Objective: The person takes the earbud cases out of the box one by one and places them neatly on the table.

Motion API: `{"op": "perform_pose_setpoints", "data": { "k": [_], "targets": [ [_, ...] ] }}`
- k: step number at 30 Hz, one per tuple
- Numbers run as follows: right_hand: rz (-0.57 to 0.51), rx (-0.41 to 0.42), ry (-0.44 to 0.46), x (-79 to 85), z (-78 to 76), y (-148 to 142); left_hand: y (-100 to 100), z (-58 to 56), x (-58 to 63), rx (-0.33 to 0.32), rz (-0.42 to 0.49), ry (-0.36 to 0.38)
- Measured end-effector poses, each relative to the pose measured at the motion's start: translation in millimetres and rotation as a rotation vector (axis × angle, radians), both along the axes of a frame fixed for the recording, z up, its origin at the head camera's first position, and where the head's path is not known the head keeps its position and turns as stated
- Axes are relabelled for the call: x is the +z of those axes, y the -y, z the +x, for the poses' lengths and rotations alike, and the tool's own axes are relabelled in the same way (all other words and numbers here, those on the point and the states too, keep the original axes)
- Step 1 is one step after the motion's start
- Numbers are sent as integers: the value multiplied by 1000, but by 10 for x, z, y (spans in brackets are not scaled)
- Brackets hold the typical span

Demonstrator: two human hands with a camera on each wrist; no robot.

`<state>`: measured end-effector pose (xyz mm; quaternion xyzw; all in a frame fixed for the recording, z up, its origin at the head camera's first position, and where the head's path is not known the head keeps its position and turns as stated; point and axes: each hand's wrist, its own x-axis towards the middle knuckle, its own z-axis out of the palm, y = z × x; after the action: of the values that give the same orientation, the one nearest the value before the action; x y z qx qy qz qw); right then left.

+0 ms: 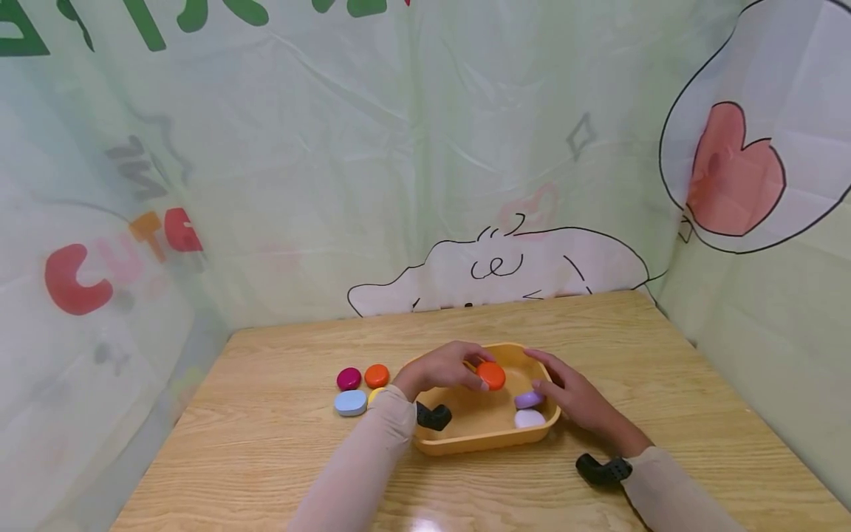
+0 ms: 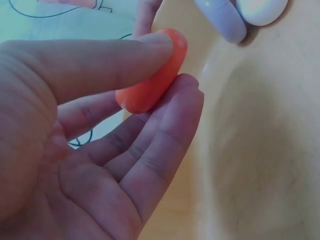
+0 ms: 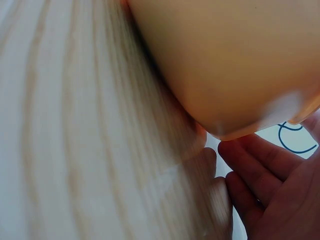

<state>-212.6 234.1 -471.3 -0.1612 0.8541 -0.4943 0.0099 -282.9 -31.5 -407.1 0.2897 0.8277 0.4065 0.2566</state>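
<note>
My left hand [image 1: 447,367] pinches a smooth, rounded orange-red disc [image 1: 491,375] between thumb and fingers. It is held above the inside of a yellow-orange tray [image 1: 479,443] with rounded corners. In the left wrist view the thumb lies over one face of the disc [image 2: 150,87], fingertips behind it. At the tray's right end my right hand [image 1: 577,395] grips the rim, thumb over the edge and fingers along the outer wall. Inside the tray, near that thumb, lie a purple disc [image 1: 528,400] and a white rounded piece [image 1: 530,419].
Left of the tray on the wooden table [image 1: 253,443] lie a magenta disc [image 1: 349,379], an orange disc [image 1: 377,375] and a light blue oblong piece [image 1: 350,403]. A yellow piece [image 1: 376,396] is partly hidden by the left wrist. A printed curtain [image 1: 299,185] hangs behind the table.
</note>
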Motion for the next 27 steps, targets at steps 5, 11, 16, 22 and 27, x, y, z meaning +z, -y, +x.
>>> {"op": "perform_pose_setpoints", "data": {
  "k": [5, 11, 16, 22, 27],
  "targets": [
    [-9, -5, 5, 13, 4, 4, 79, 25, 15, 21, 13, 8],
    [-18, 0, 10, 22, 10, -1, 148, 43, 31, 19, 55, 16],
    [-23, 7, 6, 10, 11, 1, 220, 83, 41, 31, 71, 18],
    [-24, 17, -13, -1, 4, -8, 330, 137, 64, 71, 100, 50],
    [-20, 17, -6, 9, 6, -16, 408, 179, 99, 79, 108, 56]
  ]
}}
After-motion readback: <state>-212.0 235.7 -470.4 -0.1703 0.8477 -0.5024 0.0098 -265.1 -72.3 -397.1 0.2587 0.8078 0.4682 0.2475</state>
